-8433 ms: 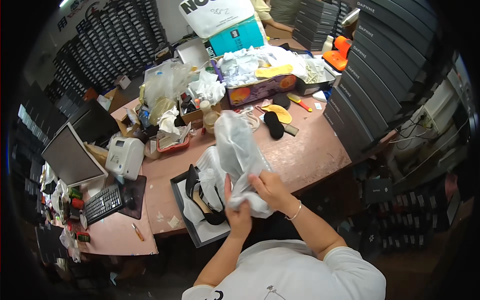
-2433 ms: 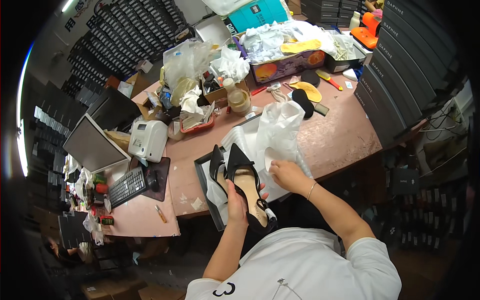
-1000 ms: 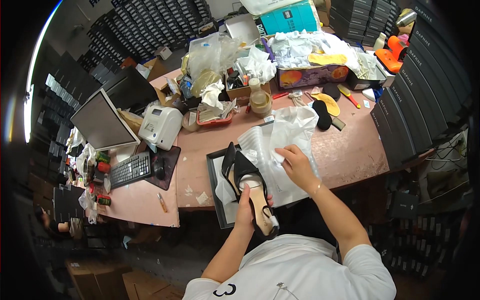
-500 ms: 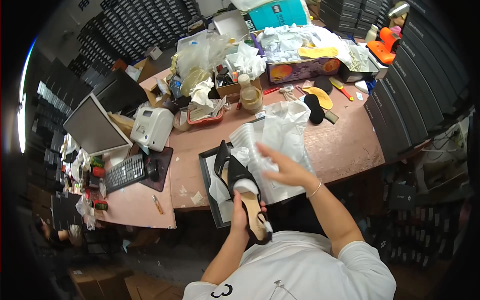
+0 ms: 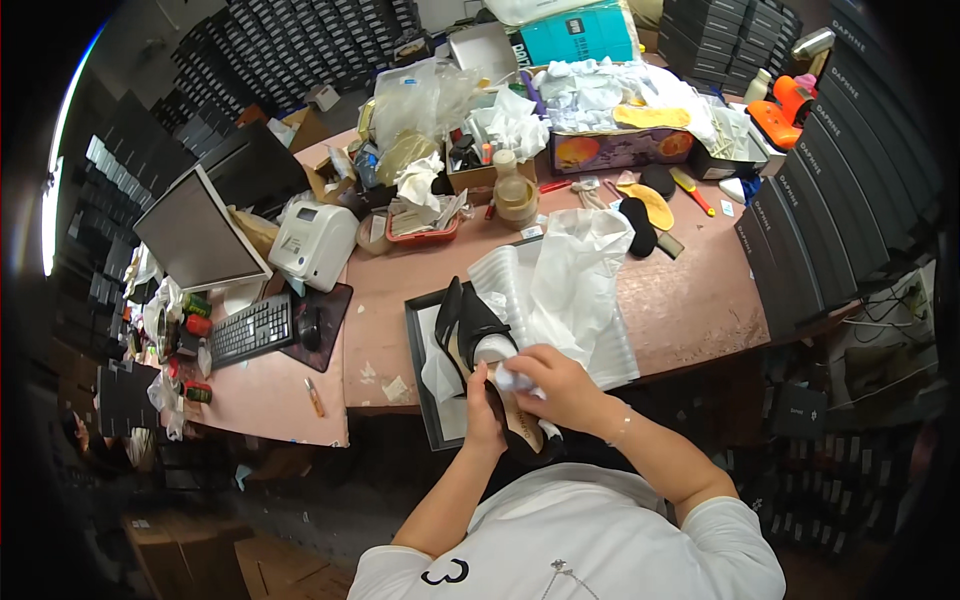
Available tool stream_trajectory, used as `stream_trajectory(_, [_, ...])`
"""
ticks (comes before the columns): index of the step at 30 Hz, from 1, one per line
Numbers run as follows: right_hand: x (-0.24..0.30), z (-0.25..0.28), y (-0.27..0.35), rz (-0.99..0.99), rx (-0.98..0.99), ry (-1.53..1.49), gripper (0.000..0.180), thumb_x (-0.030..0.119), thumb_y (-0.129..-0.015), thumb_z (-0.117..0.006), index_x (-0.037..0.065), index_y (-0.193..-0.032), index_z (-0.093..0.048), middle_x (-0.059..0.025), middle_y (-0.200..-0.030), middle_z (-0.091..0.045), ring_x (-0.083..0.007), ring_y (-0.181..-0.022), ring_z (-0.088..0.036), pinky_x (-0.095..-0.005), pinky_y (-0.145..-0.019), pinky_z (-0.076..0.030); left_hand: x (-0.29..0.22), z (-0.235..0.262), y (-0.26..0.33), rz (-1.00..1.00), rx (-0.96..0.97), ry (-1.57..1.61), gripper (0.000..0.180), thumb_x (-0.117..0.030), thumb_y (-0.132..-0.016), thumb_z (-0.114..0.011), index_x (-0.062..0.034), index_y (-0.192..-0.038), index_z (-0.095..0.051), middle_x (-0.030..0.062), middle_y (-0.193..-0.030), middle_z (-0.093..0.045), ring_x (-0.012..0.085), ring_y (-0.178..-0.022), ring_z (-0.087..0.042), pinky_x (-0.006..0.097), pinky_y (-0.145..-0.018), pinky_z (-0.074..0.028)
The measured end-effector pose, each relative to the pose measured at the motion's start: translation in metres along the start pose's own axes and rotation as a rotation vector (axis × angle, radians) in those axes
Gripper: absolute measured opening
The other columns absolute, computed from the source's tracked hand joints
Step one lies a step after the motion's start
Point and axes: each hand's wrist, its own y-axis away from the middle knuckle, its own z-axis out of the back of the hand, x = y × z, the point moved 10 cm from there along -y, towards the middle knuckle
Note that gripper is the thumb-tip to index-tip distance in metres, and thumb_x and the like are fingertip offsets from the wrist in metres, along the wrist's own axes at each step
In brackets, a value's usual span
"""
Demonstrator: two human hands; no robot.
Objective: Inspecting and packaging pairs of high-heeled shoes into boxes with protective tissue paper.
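Pink table [image 5: 705,305] lies bare right of the white wrapping [image 5: 570,280]; the grey box [image 5: 425,402] overhangs its front edge. Across that edge, the held black shoe [image 5: 481,322] points toe-away, slightly left, its long axis running back chestward. The left hand [image 5: 485,420] grips its side; the right hand's [image 5: 568,392] fingers pinch a white wad [image 5: 514,381].

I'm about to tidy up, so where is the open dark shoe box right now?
In the head view, the shoe box lies just left of centre at the near edge of the table, between the mouse and the white wrapping.
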Motion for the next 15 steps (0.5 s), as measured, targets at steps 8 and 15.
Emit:
stream_trajectory(8, [-0.003,-0.013,0.005,0.064,-0.056,0.143,0.041,0.005,-0.066,-0.072,0.006,-0.104,-0.059,-0.0097,-0.098,-0.057,-0.0276,-0.088,-0.056,-0.0362,-0.075,-0.049,0.019,0.007,0.006,0.018,0.051,0.056,0.053,-0.053,-0.098,-0.035,-0.0077,-0.122,-0.046,0.0086,-0.116,-0.054,0.0196,-0.105,-0.056,0.034,-0.089,-0.048])
stream_trajectory(15, [-0.057,-0.025,0.013,-0.433,0.046,-0.517,0.078,0.023,-0.068,-0.082,0.003,-0.134,-0.045,-0.0134,-0.114,-0.060,-0.0199,-0.096,-0.059,-0.0306,-0.082,-0.048,0.030,0.007,0.014,0.122,0.182,-0.140,0.069,-0.065,-0.094,-0.024,-0.0053,-0.106,-0.055,0.0085,-0.077,-0.061,0.0167,-0.065,-0.062,0.027,-0.060,-0.051])
